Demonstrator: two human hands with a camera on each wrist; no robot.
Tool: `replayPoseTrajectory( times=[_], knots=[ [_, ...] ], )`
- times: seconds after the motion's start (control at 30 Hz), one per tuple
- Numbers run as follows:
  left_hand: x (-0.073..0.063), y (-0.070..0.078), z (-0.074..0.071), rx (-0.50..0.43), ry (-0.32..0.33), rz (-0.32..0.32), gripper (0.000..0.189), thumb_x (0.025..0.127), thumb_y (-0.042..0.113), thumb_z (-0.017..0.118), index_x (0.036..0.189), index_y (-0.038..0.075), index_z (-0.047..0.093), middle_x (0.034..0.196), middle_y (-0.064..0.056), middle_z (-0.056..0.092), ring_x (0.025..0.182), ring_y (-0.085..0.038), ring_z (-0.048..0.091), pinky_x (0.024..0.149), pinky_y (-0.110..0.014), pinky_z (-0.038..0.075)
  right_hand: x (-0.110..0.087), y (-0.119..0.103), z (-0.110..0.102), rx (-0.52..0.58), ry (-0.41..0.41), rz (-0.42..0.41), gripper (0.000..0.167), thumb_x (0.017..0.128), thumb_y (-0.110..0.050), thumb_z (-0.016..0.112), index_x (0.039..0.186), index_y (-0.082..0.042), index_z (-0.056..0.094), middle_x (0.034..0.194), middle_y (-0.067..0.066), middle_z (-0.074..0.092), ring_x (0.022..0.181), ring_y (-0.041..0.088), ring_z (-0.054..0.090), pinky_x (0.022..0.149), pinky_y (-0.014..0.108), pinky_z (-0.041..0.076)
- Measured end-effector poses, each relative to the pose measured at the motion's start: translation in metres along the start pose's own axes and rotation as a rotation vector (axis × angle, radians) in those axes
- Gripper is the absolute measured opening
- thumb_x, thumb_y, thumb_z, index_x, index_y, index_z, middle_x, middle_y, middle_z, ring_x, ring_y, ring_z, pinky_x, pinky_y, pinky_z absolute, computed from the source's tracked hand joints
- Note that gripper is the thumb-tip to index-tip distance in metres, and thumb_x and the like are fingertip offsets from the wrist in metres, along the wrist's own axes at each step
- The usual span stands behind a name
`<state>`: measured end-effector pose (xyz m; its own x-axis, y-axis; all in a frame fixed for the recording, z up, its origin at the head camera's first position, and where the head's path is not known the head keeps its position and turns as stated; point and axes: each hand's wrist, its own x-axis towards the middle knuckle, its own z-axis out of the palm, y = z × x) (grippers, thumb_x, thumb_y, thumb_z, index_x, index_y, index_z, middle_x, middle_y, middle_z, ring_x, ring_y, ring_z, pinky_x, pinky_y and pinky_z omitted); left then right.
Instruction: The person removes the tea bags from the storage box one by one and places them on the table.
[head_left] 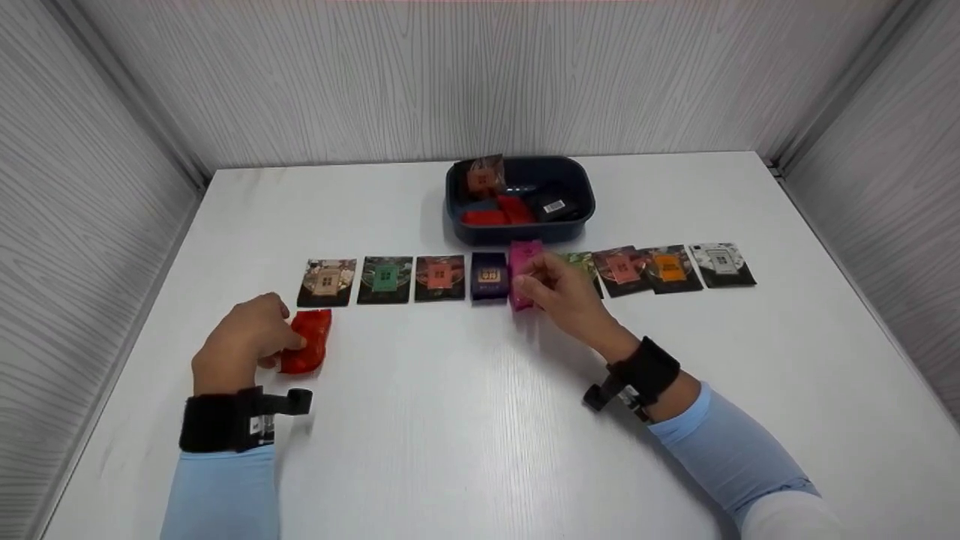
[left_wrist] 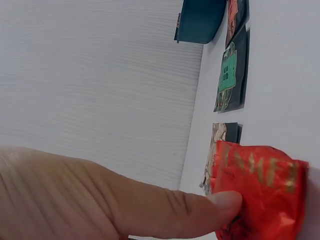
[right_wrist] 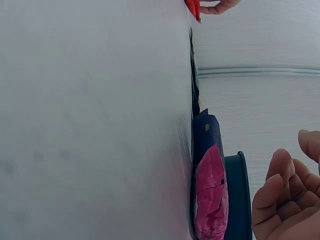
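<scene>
My left hand [head_left: 247, 335] pinches a red foil packet [head_left: 311, 341] at the table's left. In the left wrist view the thumb lies against the packet's face [left_wrist: 265, 185], which carries gold lettering. My right hand [head_left: 570, 300] is over a pink packet [head_left: 525, 259] in the middle of a row. The right wrist view shows that hand's fingers [right_wrist: 272, 192] loosely curled, apart from the pink packet [right_wrist: 212, 197] with nothing between them. A dark blue packet [head_left: 490, 277] stands beside the pink one; a green packet [head_left: 581, 262] is partly hidden by the right hand.
Left in the row are flat sachets with beige [head_left: 327, 283], green [head_left: 385, 280] and red [head_left: 440, 278] labels. Right are red [head_left: 621, 268], orange [head_left: 669, 268] and white [head_left: 722, 264] ones. Behind, a dark blue bin [head_left: 525, 234] holds several packets. White panels [head_left: 360, 82] enclose the table.
</scene>
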<state>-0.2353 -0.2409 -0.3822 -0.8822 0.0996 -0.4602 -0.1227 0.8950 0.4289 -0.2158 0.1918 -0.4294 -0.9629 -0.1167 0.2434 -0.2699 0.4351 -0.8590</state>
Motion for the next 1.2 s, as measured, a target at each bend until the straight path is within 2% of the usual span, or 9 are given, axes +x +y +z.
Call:
replayPoseTrajectory(
  times=[0.23,0.43,0.57,0.67,0.73,0.83,0.97,1.1,1.2],
  knots=[
    [-0.003,0.012,0.002,0.079,0.029,0.0,0.087,0.091,0.037,0.077,0.146,-0.017,0.036,0.129,-0.036,0.058,0.113,-0.046,0.06,0.089,-0.056,0.058,0.003,-0.003,-0.001,0.001,-0.008,0.007,0.017,0.102,-0.019,0.073,0.112,-0.006,0.069,0.084,0.005,0.067,0.072,0.017,0.059,0.061,0.023,0.048],
    [-0.001,0.014,0.002,0.108,0.007,-0.01,0.088,0.087,0.028,0.083,0.145,-0.017,0.034,0.125,-0.038,0.057,0.113,-0.049,0.057,0.09,-0.059,0.057,0.005,-0.004,-0.002,0.002,-0.015,0.003,0.016,0.102,-0.018,0.072,0.113,-0.006,0.068,0.084,0.007,0.067,0.069,0.018,0.059,0.059,0.024,0.049],
    [-0.001,0.014,0.0,0.09,0.015,0.002,0.091,0.088,0.029,0.082,0.148,-0.016,0.031,0.127,-0.038,0.057,0.114,-0.049,0.057,0.09,-0.059,0.057,0.008,-0.003,-0.007,-0.001,-0.01,-0.012,0.016,0.103,-0.019,0.071,0.112,-0.007,0.069,0.086,0.008,0.068,0.072,0.018,0.06,0.06,0.023,0.049],
    [-0.002,0.017,-0.001,0.059,0.053,0.015,0.093,0.091,0.032,0.079,0.153,-0.015,0.029,0.132,-0.039,0.056,0.117,-0.05,0.057,0.093,-0.059,0.057,0.013,-0.003,-0.018,-0.017,0.017,-0.026,0.017,0.104,-0.022,0.071,0.11,-0.007,0.071,0.087,0.007,0.068,0.075,0.019,0.06,0.061,0.023,0.049],
    [-0.001,0.024,-0.002,0.038,0.109,0.046,0.089,0.094,0.033,0.075,0.155,-0.014,0.03,0.135,-0.039,0.056,0.12,-0.05,0.057,0.096,-0.061,0.056,0.02,-0.003,-0.03,-0.057,0.044,-0.018,0.019,0.104,-0.026,0.069,0.108,-0.007,0.073,0.086,0.006,0.066,0.075,0.02,0.058,0.061,0.023,0.047],
    [0.004,0.048,-0.003,0.026,0.23,0.127,0.072,0.099,0.03,0.07,0.151,-0.011,0.043,0.136,-0.036,0.059,0.122,-0.049,0.059,0.101,-0.061,0.052,0.042,-0.007,-0.045,-0.154,0.085,0.02,0.023,0.105,-0.029,0.068,0.104,-0.007,0.074,0.083,0.005,0.064,0.075,0.02,0.056,0.061,0.026,0.046],
    [0.022,0.101,0.003,0.013,0.367,0.295,0.046,0.102,0.023,0.067,0.139,-0.004,0.061,0.133,-0.028,0.064,0.124,-0.044,0.06,0.104,-0.057,0.05,0.086,-0.012,-0.051,-0.323,0.101,0.056,0.022,0.106,-0.025,0.065,0.107,-0.006,0.075,0.091,0.008,0.07,0.08,0.021,0.061,0.068,0.033,0.049],
    [0.051,0.163,0.026,0.026,0.393,0.439,0.037,0.104,0.021,0.067,0.136,0.002,0.066,0.136,-0.02,0.065,0.129,-0.038,0.059,0.111,-0.05,0.049,0.125,-0.011,-0.04,-0.508,0.033,0.075,0.025,0.106,-0.023,0.062,0.113,-0.002,0.074,0.104,0.014,0.074,0.089,0.026,0.067,0.081,0.041,0.055],
    [0.072,0.201,0.051,0.09,0.394,0.505,0.038,0.105,0.02,0.067,0.14,0.005,0.066,0.142,-0.016,0.064,0.136,-0.033,0.056,0.115,-0.045,0.046,0.142,-0.009,-0.024,-0.635,-0.036,0.156,0.031,0.107,-0.029,0.062,0.111,0.0,0.071,0.101,0.016,0.074,0.085,0.026,0.068,0.077,0.041,0.057]
  ],
)
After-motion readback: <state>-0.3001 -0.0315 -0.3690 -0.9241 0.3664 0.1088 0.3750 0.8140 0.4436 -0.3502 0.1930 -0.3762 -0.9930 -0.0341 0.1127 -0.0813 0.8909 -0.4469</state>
